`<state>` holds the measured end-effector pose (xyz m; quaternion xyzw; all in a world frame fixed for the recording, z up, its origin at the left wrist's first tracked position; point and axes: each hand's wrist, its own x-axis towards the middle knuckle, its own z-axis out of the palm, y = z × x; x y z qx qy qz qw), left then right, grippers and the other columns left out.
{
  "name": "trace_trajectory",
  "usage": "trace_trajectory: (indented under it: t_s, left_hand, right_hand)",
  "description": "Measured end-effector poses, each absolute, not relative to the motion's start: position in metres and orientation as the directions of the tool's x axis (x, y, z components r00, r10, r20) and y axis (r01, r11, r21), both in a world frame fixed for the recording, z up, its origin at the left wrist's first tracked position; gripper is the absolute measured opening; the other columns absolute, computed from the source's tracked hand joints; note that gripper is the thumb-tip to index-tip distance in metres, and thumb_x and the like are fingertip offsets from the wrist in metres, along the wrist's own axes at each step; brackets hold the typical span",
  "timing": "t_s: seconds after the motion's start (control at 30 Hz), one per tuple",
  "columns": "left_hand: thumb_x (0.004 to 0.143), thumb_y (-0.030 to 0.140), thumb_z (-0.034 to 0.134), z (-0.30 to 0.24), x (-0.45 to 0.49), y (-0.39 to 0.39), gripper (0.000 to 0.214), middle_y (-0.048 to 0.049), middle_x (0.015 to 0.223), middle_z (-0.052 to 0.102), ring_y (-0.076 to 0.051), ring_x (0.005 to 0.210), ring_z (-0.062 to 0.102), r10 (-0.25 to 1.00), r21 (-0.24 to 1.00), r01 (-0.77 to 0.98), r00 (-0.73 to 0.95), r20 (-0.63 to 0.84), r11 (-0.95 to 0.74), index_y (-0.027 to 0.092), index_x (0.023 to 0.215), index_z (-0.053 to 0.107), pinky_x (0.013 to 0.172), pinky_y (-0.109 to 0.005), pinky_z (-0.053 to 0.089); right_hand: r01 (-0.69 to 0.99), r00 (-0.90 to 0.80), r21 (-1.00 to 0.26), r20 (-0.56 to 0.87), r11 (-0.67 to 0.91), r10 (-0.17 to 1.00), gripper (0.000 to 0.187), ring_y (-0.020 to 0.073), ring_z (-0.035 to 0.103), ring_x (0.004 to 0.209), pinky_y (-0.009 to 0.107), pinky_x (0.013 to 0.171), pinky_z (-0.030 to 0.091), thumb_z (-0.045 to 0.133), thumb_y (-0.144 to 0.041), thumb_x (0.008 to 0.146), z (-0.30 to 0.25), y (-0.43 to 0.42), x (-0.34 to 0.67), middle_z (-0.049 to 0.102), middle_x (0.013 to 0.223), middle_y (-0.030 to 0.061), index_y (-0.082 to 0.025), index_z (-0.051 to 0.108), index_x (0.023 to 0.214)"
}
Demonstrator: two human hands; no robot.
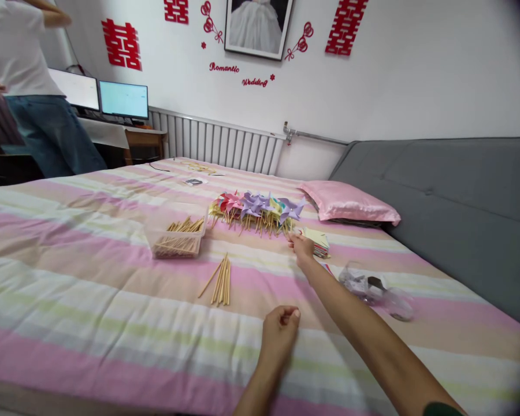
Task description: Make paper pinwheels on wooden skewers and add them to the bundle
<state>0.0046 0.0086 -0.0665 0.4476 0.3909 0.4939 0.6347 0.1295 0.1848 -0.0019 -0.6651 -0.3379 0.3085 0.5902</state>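
My right hand (303,247) is stretched forward to the near right edge of a row of paper pinwheels (253,207) on wooden sticks. Its fingers are pinched at the stick end of a purple pinwheel (291,211). Closer to me, my left hand (281,332) hovers low above the bedspread, fingers curled toward the thumb with nothing visible in them. Several loose wooden sticks (222,282) lie to its upper left. Beside my right hand is a stack of cut paper sheets (317,240), partly hidden by the hand.
A clear plastic box (177,245) of sticks stands left on the striped bedspread (112,300). Crumpled clear plastic bags (375,292) lie right of my forearm. Behind are a pink pillow (351,201) and grey headboard (442,202). A person (39,86) stands by monitors (123,99).
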Motion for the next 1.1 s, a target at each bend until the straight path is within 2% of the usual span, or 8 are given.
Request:
trace_trajectory:
  t_s: [0.07, 0.17, 0.5, 0.67, 1.1]
  left_hand:
    - [0.067, 0.042, 0.067, -0.067, 0.006, 0.009, 0.029, -0.0055, 0.064, 0.063, -0.019, 0.067, 0.056, 0.985, 0.972, -0.221, 0.167, -0.036, 0.073, 0.014, 0.075, 0.069, 0.061, -0.028, 0.040]
    - [0.071, 0.037, 0.062, -0.066, 0.007, 0.009, 0.026, -0.0076, 0.070, 0.065, -0.020, 0.068, 0.056, 0.990, 0.992, -0.122, 0.138, -0.009, 0.026, 0.013, 0.078, 0.070, 0.063, -0.029, 0.040]
    - [0.076, 0.034, 0.057, -0.072, 0.008, 0.017, 0.024, -0.0098, 0.077, 0.063, -0.020, 0.068, 0.054, 0.986, 0.999, 0.006, 0.161, -0.036, 0.036, 0.014, 0.080, 0.068, 0.061, -0.030, 0.039]
    - [0.078, 0.034, 0.053, -0.081, 0.013, 0.018, 0.024, -0.0089, 0.076, 0.061, -0.018, 0.066, 0.052, 0.988, 0.998, 0.058, 0.151, -0.003, -0.006, 0.015, 0.080, 0.068, 0.056, -0.028, 0.037]
    - [0.077, 0.035, 0.056, -0.080, 0.012, 0.017, 0.024, -0.0090, 0.075, 0.060, -0.018, 0.065, 0.052, 0.991, 0.999, 0.044, 0.130, -0.003, -0.003, 0.015, 0.079, 0.068, 0.055, -0.027, 0.037]
  right_hand:
    - [0.096, 0.578, -0.986, -0.057, -0.138, 0.814, 0.028, 0.0170, 0.061, 0.089, 0.035, 0.075, 0.052, 0.055, -0.032, 0.087, -0.003, 0.206, 0.131, 0.061, 0.107, 0.0069, -0.014, 0.057, 0.108]
    - [0.105, 0.579, -0.973, -0.109, -0.207, 0.808, 0.033, 0.0201, 0.058, 0.099, 0.040, 0.082, 0.051, 0.054, -0.032, 0.088, -0.007, 0.231, 0.131, 0.056, 0.118, 0.0085, -0.016, 0.053, 0.117]
    - [0.104, 0.566, -0.959, -0.163, -0.266, 0.808, 0.032, 0.0199, 0.058, 0.099, 0.039, 0.082, 0.051, 0.054, -0.032, 0.088, -0.016, 0.300, 0.125, 0.056, 0.119, 0.0085, -0.017, 0.054, 0.116]
    - [0.106, 0.561, -0.953, -0.177, -0.282, 0.808, 0.032, 0.0200, 0.058, 0.099, 0.040, 0.082, 0.051, 0.054, -0.032, 0.088, -0.026, 0.320, 0.125, 0.056, 0.118, 0.0085, -0.017, 0.054, 0.116]
    - [0.131, 0.574, -0.949, -0.165, -0.288, 0.802, 0.032, 0.0199, 0.058, 0.099, 0.039, 0.082, 0.051, 0.054, -0.032, 0.088, -0.051, 0.318, 0.133, 0.056, 0.119, 0.0084, -0.017, 0.054, 0.116]
